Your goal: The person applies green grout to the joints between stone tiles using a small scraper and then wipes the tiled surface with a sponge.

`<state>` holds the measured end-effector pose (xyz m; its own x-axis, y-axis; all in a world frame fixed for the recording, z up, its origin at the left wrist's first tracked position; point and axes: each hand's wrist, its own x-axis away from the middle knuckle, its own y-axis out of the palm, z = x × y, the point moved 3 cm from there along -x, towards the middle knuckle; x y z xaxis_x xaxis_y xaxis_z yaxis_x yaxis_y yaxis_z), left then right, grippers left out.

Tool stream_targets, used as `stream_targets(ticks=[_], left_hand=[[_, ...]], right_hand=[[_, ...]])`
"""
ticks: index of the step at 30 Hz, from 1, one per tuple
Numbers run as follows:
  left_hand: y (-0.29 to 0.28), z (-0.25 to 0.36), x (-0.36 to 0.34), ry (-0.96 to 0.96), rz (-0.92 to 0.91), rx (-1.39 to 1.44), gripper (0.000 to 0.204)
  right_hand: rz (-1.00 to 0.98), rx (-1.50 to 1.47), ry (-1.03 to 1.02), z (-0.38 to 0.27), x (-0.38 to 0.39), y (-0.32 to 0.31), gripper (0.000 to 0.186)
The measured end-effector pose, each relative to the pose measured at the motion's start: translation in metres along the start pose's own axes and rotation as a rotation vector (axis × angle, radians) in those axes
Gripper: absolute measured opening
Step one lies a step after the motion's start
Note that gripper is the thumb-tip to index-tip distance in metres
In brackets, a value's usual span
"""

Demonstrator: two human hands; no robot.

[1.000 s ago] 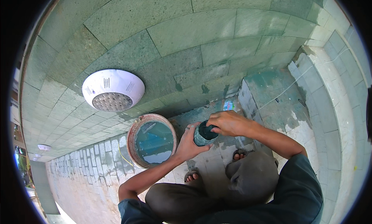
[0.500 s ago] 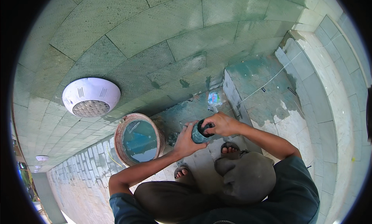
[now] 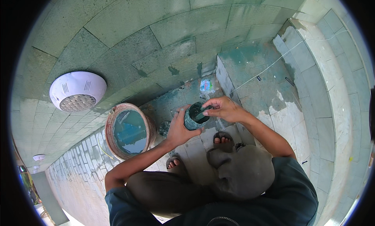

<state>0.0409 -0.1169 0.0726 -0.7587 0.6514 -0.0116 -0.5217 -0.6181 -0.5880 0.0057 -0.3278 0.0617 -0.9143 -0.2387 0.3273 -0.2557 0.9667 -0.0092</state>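
Note:
My left hand is wrapped round a small dark green cup stained with paste, just right of the bucket. My right hand is at the cup's rim, thumb and forefinger pinching a green-coated flat tool whose lower end is inside the cup. The round, pale reddish bucket holds murky blue-green water with pieces of something in it. Behind the cup a crumpled packet with a coloured label lies on the floor. A dark, wet-looking object lies between bucket and cup, partly hidden by my left hand.
I squat on a tiled floor below a green tiled wall with round white lamps. A raised step stands at the right, with a thin white cable running across it. A yellow cord lies beside the bucket.
The whole scene has shifted left and upward in the picture. My right hand's fingers have risen from inside the cup, and the flat tool now shows above the rim between them.

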Motion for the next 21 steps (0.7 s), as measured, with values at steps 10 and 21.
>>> stream_targets(ticks=[10, 21], left_hand=[[-0.005, 0.003, -0.004, 0.038, 0.034, 0.039, 0.084], [-0.005, -0.001, 0.004, -0.003, -0.029, 0.113, 0.084]], right_hand=[[0.236, -0.219, -0.109, -0.038, 0.032, -0.034, 0.032], [0.705, -0.199, -0.219, -0.043, -0.002, -0.132, 0.033]])
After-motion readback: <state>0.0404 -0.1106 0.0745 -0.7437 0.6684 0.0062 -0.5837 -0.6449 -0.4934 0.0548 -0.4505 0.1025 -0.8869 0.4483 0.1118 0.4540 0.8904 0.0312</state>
